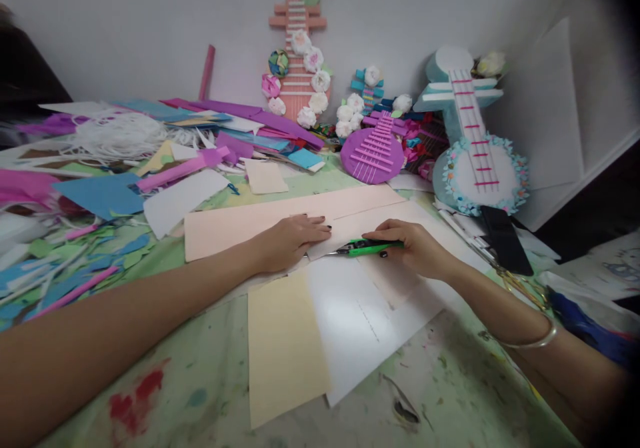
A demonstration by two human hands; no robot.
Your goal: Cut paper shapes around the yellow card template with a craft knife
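My left hand [293, 241] lies flat on a pale pink sheet of card [240, 225], fingers stretched out to the right. In my right hand [417, 245] is a green and black utility knife [370, 247], its tip pointing left toward my left fingers. The knife lies low over the layered sheets, and I cannot tell whether its blade touches them. A cut line or edge runs across the pink card toward its right end. Below the knife a glossy white sheet [365, 321] and a cream sheet [285, 348] overlap on the table.
Paper scraps [105, 261] and white cord [115, 135] heap up at the left. Decorated lute models in pink [295, 85], purple [373, 155] and pale blue [445, 175] stand along the wall. A black phone [506, 241] and gold-handled scissors [523, 287] lie at the right.
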